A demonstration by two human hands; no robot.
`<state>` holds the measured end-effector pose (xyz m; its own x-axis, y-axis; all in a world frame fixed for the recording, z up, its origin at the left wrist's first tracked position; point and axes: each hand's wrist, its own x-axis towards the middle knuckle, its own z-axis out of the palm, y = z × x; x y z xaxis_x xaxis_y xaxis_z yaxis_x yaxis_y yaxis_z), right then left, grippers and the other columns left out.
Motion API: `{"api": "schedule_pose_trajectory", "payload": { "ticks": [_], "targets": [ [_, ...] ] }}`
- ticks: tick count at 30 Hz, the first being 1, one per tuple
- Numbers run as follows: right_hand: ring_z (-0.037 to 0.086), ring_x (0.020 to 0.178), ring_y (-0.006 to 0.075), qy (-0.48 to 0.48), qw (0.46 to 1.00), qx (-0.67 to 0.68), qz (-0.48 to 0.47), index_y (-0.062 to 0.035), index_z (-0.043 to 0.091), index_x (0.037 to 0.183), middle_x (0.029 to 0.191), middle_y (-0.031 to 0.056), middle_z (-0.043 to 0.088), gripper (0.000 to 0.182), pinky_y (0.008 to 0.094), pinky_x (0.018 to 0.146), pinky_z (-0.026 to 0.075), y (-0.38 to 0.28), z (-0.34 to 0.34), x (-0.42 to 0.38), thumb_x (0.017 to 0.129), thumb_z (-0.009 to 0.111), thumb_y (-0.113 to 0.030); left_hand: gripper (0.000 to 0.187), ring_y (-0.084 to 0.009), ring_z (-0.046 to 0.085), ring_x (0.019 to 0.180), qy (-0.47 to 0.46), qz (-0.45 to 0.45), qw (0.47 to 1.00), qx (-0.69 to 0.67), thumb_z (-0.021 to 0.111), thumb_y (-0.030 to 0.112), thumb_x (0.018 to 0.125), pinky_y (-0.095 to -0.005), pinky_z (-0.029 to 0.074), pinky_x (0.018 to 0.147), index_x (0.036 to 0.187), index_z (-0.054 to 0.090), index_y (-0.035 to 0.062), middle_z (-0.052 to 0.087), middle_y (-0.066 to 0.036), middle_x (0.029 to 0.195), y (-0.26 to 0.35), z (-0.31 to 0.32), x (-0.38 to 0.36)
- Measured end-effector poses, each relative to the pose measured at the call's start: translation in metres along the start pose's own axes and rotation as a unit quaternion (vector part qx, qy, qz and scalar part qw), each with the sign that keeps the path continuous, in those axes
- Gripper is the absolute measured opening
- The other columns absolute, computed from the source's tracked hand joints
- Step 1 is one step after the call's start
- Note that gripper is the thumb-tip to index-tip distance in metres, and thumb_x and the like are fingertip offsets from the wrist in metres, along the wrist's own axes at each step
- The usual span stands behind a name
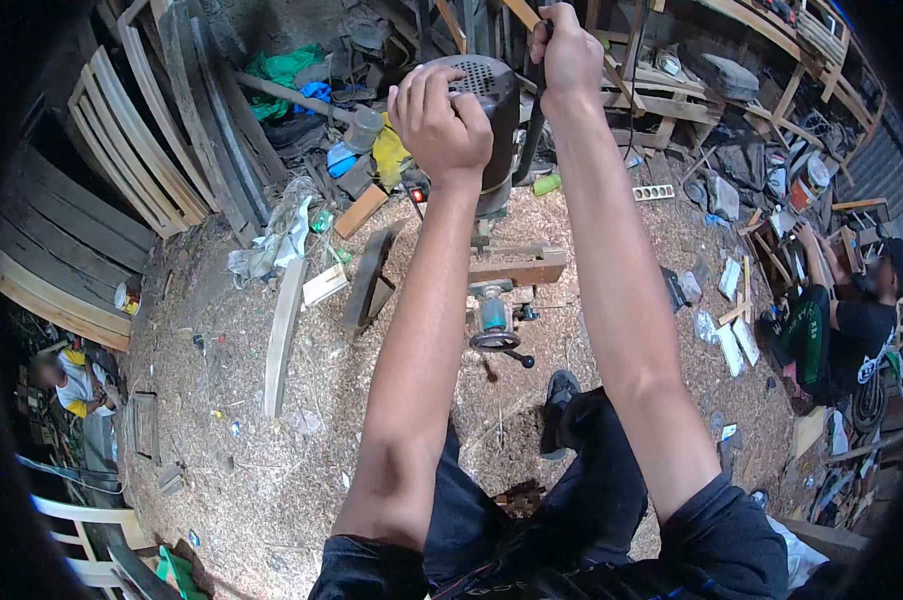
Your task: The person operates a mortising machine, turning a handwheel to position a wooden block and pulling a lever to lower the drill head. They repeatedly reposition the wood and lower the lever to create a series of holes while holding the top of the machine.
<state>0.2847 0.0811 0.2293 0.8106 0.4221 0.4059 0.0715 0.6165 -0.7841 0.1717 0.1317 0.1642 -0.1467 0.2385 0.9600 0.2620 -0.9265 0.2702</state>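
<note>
My left hand (440, 120) rests on the upper left side of a dark motor housing (500, 95), fingers apart and bent, not wrapped around anything. The housing has a perforated top and belongs to an upright machine. My right hand (570, 62) is raised beside it, fingers closed round a dark lever (534, 135); the grip is partly hidden. Beneath the motor, a brown wooden block (532, 268) sits at the machine's vise (494, 312), which has a round handwheel (497, 342) with a black knob.
Wood shavings cover the floor (222, 380). Curved boards (137, 150) lean at the left; a curved wooden piece (286, 335) lies near the machine. One person (852, 320) sits at the right, another (80, 385) at the far left. A power strip (654, 192) is behind my right arm.
</note>
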Motion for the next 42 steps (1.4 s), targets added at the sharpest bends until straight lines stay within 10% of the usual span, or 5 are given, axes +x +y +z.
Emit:
{"api": "schedule_pose_trajectory", "payload": {
  "ticks": [42],
  "targets": [
    [0.039,0.059,0.0124,-0.077,0.989,0.074,-0.107,-0.0025,0.046,0.062,0.062,0.0050,0.044,0.028,0.0279,0.058,0.030,0.008,-0.074,-0.142,0.084,0.050,-0.020,0.017,-0.0304,0.060,0.093,-0.011,-0.012,1.000,-0.011,0.047,0.010,0.073,-0.0442,0.038,0.096,0.080,0.062,0.0059,0.065,-0.010,0.091,-0.006,-0.003,-0.015]
  ]
}}
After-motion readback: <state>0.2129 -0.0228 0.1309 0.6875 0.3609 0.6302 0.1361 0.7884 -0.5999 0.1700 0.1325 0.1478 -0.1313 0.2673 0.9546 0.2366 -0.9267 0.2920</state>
